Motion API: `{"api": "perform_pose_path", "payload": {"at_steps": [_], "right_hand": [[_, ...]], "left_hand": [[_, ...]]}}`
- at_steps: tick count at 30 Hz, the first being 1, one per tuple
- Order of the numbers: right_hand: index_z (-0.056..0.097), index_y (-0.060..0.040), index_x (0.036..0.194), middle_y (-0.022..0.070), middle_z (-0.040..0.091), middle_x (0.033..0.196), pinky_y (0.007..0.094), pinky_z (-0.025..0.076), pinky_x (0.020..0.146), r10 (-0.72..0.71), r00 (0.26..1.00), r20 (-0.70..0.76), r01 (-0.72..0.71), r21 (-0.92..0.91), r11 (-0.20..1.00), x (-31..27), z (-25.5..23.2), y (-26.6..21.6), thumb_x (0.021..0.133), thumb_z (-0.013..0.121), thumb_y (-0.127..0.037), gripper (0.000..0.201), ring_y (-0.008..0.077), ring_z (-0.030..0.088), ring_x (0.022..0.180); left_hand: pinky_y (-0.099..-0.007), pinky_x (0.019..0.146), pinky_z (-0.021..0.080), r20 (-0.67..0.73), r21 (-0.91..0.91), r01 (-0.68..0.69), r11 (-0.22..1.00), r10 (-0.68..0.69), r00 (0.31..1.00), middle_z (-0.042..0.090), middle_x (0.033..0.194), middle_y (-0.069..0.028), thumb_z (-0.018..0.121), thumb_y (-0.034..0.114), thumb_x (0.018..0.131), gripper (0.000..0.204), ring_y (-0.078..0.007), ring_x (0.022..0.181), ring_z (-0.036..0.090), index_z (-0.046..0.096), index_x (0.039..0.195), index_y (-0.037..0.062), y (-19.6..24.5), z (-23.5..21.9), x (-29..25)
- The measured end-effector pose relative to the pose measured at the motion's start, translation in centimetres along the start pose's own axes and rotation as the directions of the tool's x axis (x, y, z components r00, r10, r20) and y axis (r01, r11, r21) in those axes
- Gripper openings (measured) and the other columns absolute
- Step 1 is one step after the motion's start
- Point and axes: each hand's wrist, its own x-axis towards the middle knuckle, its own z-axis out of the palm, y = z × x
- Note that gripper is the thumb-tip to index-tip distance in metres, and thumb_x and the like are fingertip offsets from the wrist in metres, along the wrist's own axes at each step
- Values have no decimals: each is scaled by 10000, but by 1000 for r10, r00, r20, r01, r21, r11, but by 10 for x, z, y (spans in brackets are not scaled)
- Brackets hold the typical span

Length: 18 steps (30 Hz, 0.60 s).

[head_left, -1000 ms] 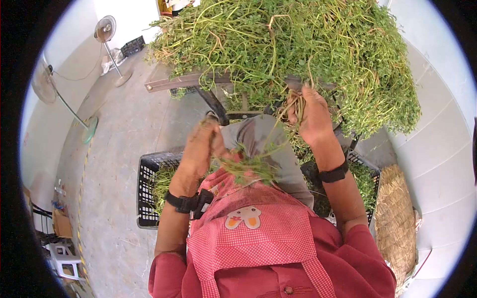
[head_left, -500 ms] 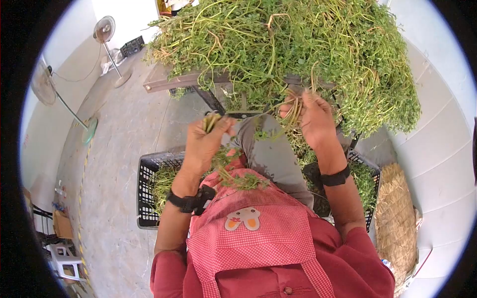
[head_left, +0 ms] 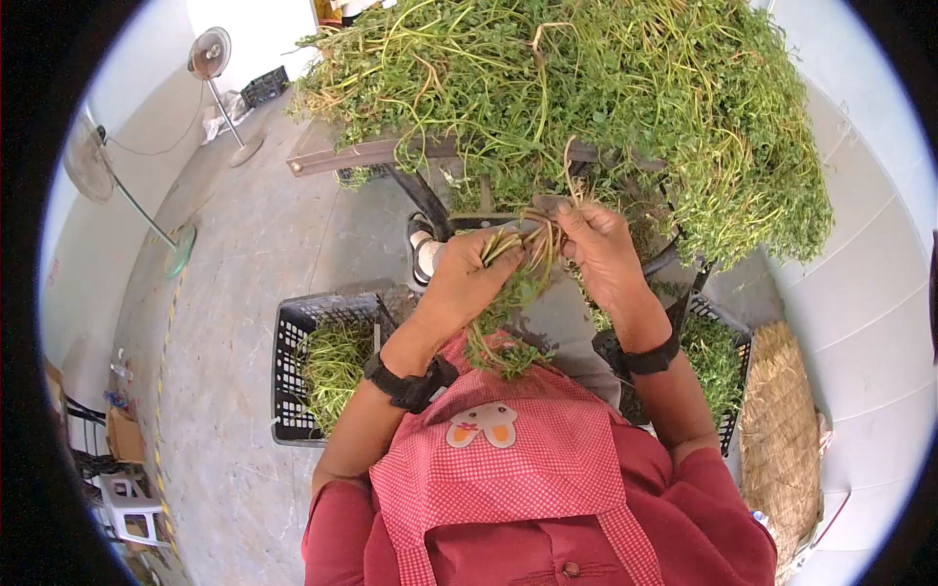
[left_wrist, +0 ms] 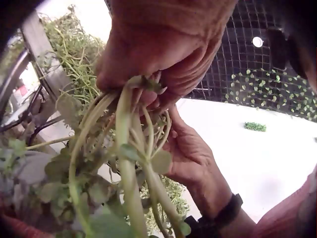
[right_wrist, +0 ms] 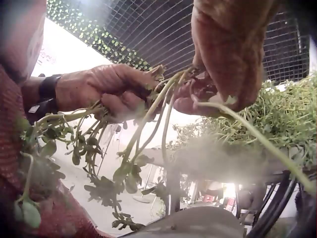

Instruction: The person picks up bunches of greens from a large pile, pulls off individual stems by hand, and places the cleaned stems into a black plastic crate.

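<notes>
My left hand (head_left: pixel 469 278) grips a bunch of green leafy stems (left_wrist: pixel 126 148), cut ends poking up past the thumb and leaves hanging over the apron. Close beside it, my right hand (head_left: pixel 601 249) pinches several stems (head_left: pixel 540 234) between thumb and fingers, with one long pale stem (head_left: pixel 570 171) sticking up. In the right wrist view the right fingers (right_wrist: pixel 190 99) curl round stems that run down past the left hand (right_wrist: pixel 109 89). Beyond both hands, a big heap of the same greens (head_left: pixel 586 88) covers the table.
The table's edge (head_left: pixel 371 156) lies just past the hands. Black crates (head_left: pixel 293 391) with greens stand on the floor at either side. A straw bundle (head_left: pixel 777 420) lies at the right by the wall. Two standing fans (head_left: pixel 210 54) and a white stool (head_left: pixel 132 508) are at the left.
My left hand has moved right and upward with its bunch, up to the right hand. The right hand has shifted slightly left and down, still holding stems.
</notes>
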Motion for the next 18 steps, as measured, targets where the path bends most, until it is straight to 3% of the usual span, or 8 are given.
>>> {"api": "perform_pose_path", "payload": {"at_steps": [4,7,9,11,13,15,16,18], "right_hand": [[661,2,966,10,631,756,216,462,567,18,999,37,-14,-127,992,-1,1,-2,887,613,-248,266,58,554,616],[668,5,960,-6,621,716,203,452,523,71,995,68,-55,-210,976,-2,4,-7,872,632,-207,233,50,540,564],[671,7,962,-12,617,698,200,448,505,112,991,72,-90,-254,963,-5,8,-6,865,638,-190,223,49,537,543],[680,-6,945,-4,615,667,203,449,502,-24,998,65,47,-378,924,-12,18,-2,854,647,-189,207,57,552,542],[680,-11,931,7,619,674,203,451,513,-55,998,27,61,-434,899,-18,26,-7,849,650,-191,201,55,559,557],[679,-15,918,17,623,681,202,453,523,-92,996,-2,79,-493,867,-25,32,-15,845,653,-194,195,54,566,572],[679,-18,903,20,626,691,202,452,526,-190,980,56,190,-535,823,-32,34,-18,840,656,-194,188,52,567,578],[678,-21,888,23,630,701,202,450,529,-279,951,132,303,-570,764,-36,35,-30,835,659,-194,181,51,569,585]], "left_hand": [[-247,445,338,-26,68,-61,996,63,998,485,565,39,559,134,878,176,-53,494,417,594,789,-14,-15,-1,-2],[-258,447,342,-46,26,39,999,-38,998,488,553,29,564,134,858,188,-59,498,427,574,750,-20,-13,0,-3],[-269,449,345,-104,159,70,985,-54,993,501,561,12,555,130,841,190,-69,503,438,568,732,-24,-11,-1,-3],[-274,453,349,-144,207,87,974,-58,988,504,564,6,547,131,840,193,-73,505,440,569,731,-27,-18,2,-1],[-280,458,353,-176,256,104,961,-60,983,508,567,0,540,132,839,196,-76,507,442,569,730,-29,-20,4,0],[-280,465,349,-177,181,61,981,-29,984,503,572,12,543,134,835,188,-91,506,433,596,734,-15,-19,3,2],[-280,465,349,-179,182,62,981,-29,983,503,572,12,543,134,835,188,-91,506,433,596,734,-15,-30,-1,4],[-263,457,324,-354,-90,204,975,-222,909,488,587,35,548,141,850,163,-82,491,404,622,774,17,-50,-13,8]]}}
